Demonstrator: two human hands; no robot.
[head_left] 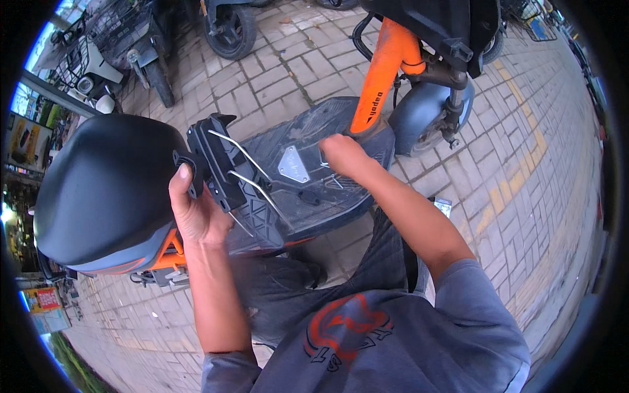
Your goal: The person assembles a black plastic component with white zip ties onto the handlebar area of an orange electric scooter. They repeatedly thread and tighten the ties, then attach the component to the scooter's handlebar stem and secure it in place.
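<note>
My left hand (200, 213) is closed round a black plastic bracket with bent metal rods (219, 167), raised over the rear of the scooter's dark footboard (314, 216). Its thumb lies along a black knob-like part, and the rods stick out toward the right. Beside the orange stem, my right hand (344, 157) is curled with the fingertips turned down over the footboard. Whatever those fingers pinch is hidden. Just below them lie small metal pieces (333, 181), perhaps screws. A silvery triangular plate (293, 164) is set in the footboard, and a small black part (308, 197) rests near it.
The scooter's black seat (108, 190) rises at the left, and its orange stem (386, 72) and front wheel (429, 118) stand at the right. Other parked scooters (154, 69) line the back left. Brick paving (517, 216) surrounds the scooter.
</note>
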